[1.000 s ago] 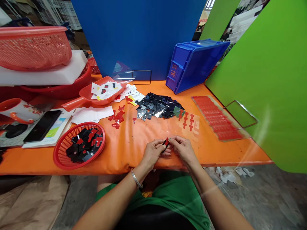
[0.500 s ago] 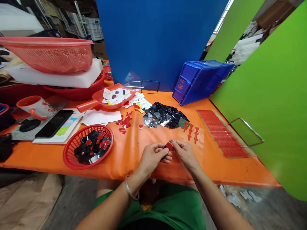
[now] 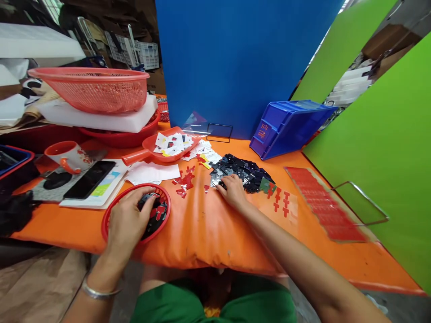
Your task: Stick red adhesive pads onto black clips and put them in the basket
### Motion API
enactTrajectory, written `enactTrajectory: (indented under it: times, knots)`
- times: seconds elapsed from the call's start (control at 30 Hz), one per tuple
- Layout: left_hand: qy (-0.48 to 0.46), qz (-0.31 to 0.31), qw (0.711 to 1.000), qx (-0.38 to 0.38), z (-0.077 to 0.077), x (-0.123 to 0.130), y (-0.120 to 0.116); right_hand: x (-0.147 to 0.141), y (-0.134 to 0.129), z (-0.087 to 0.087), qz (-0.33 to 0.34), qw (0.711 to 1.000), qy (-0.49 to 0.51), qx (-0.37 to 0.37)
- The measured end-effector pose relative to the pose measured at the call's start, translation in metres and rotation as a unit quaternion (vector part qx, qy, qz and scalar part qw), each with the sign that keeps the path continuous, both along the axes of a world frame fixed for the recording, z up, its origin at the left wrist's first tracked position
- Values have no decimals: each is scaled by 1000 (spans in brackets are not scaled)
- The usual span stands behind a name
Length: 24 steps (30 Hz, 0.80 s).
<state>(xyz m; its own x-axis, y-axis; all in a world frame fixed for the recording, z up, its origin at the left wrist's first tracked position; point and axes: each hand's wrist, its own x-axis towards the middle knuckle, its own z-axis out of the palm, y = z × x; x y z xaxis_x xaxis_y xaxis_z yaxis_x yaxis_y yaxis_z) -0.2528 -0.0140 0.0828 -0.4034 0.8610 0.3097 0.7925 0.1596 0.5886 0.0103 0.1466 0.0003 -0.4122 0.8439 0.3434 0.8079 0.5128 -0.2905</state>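
Above the round red basket is my left hand, its thumb and fingers spread apart. Black pieces with red T-shaped stickers lie in that basket. My right hand reaches to the near edge of the pile of flat black pieces; its fingertips are bent down onto the pile, and whether they pinch a piece is hidden. Loose red stickers are between basket and pile. On a clear sheet right of the pile are several red T-shaped stickers.
A red scoop holds white cards. A phone and a mug stand at the left, before stacked baskets. A blue bin is at the back right, a red sheet nearer, beside the green panel.
My hands have parted from the red-stickered black piece in the middle. The left moved over the basket, the right to the black pile. The view has shifted slightly.
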Motion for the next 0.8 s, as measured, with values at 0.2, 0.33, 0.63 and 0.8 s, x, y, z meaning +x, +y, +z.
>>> enactTrajectory:
  times: [0.2,0.33,0.63,0.8]
  knots:
    - [-182,-134,968,109,-13,56,-10,-25,5,11,-46,993,-109,-21]
    - [-297,-175,937,57,-26,86,-13,-21,1,15,-35,996,-81,0]
    - [-547,-120,829,-15,-55,112,4,17,-68,26,-81,862,428,-259]
    - [-637,-87,765,-42,-58,135,12,27,-113,24,-123,701,580,-396]
